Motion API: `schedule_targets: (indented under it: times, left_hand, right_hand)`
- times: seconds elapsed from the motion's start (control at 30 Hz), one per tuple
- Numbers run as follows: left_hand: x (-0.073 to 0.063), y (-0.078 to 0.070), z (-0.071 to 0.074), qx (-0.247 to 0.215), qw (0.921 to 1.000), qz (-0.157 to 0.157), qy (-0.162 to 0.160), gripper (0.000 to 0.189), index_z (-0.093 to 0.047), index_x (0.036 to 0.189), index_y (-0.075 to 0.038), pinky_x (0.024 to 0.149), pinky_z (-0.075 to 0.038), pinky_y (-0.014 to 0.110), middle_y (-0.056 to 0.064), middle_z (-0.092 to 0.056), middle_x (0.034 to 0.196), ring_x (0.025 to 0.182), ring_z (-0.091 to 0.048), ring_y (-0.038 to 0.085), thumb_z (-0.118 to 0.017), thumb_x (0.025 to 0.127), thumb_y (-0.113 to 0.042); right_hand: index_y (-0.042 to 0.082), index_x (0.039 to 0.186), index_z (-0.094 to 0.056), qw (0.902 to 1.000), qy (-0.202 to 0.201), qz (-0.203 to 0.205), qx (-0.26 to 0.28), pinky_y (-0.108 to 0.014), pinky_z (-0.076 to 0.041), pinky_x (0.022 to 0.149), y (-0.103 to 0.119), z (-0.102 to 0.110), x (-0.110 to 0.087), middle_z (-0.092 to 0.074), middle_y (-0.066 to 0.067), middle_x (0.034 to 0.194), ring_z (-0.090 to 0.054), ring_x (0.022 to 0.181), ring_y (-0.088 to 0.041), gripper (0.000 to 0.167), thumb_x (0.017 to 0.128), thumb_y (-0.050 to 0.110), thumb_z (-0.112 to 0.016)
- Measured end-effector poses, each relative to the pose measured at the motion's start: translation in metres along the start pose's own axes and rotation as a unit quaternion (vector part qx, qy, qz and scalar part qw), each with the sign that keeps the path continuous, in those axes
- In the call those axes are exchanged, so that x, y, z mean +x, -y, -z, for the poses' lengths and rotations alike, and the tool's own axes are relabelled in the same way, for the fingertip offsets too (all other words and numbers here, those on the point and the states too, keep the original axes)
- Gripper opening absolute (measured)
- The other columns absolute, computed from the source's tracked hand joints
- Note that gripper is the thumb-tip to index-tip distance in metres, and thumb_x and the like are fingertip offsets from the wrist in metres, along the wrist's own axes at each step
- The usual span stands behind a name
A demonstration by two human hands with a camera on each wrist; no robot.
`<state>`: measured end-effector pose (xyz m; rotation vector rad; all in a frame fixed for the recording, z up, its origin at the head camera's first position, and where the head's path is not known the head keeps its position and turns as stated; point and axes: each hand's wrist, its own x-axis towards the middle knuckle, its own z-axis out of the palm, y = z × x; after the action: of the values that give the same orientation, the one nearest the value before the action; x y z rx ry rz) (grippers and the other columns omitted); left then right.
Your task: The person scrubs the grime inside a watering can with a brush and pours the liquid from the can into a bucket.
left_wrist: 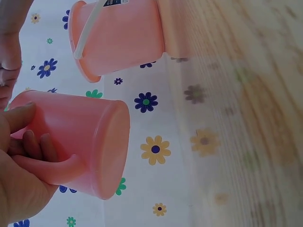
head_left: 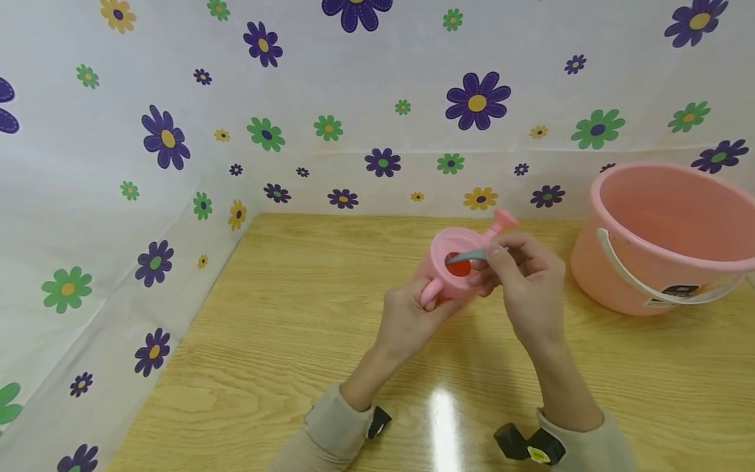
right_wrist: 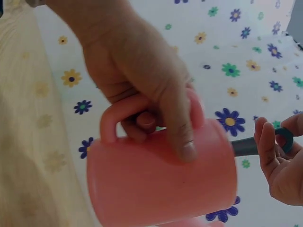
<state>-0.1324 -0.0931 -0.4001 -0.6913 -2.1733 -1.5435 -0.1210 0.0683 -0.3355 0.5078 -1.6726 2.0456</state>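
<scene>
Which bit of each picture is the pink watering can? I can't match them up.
Head: the watering can is just right of centre, spout toward the upper right.
Left wrist: the watering can is left of centre, base toward the picture's right.
Right wrist: the watering can fills the lower middle.
Shared landmark: the left hand gripping its handle.

The grey tool [head_left: 468,256] partly hides the red thing [head_left: 460,268] in the watering can [head_left: 451,284], its shape seemingly unclear.
</scene>
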Motion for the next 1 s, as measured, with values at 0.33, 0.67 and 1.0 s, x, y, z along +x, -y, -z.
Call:
schedule_targets:
  times: [0.33, 0.67, 1.0]
  left_hand:
    - [-0.0008, 0.0005, -0.0015, 0.007, 1.0, -0.001, -0.002, 0.046, -0.041, 0.059, -0.01, 0.049, -0.033, 0.016, -0.008, -0.033, 0.056, 0.052, -0.035, 0.003, -0.082, 0.079, -0.004]
    - [0.0, 0.0018, -0.0027, 0.003, 1.0, 0.0, 0.001, 0.037, -0.049, 0.064, -0.008, 0.05, -0.034, 0.016, -0.007, -0.034, 0.057, 0.053, -0.037, 0.003, -0.082, 0.08, -0.006]
    - [0.0001, 0.0005, -0.0028, -0.014, 0.9995, 0.027, 0.003, 0.016, -0.065, 0.078, -0.002, 0.049, -0.034, 0.017, -0.008, -0.037, 0.057, 0.051, -0.038, 0.002, -0.08, 0.082, -0.006]
  right_hand:
    - [-0.018, 0.094, -0.055, 0.9994, 0.02, -0.017, -0.02, -0.025, -0.054, 0.051, -0.0034, -0.0006, 0.0015, -0.067, -0.008, 0.074, -0.063, 0.055, -0.017, 0.018, 0.098, -0.001, -0.056]
    - [-0.018, 0.099, -0.059, 0.9994, 0.023, 0.008, -0.023, -0.022, -0.053, 0.051, -0.0032, 0.0007, 0.0028, -0.068, -0.007, 0.074, -0.062, 0.056, -0.015, 0.015, 0.097, -0.003, -0.057]
    - [-0.016, 0.103, -0.064, 0.9957, 0.012, 0.062, -0.067, -0.019, -0.049, 0.047, -0.0031, 0.0017, 0.0022, -0.065, -0.005, 0.07, -0.058, 0.054, -0.012, 0.018, 0.098, -0.002, -0.053]
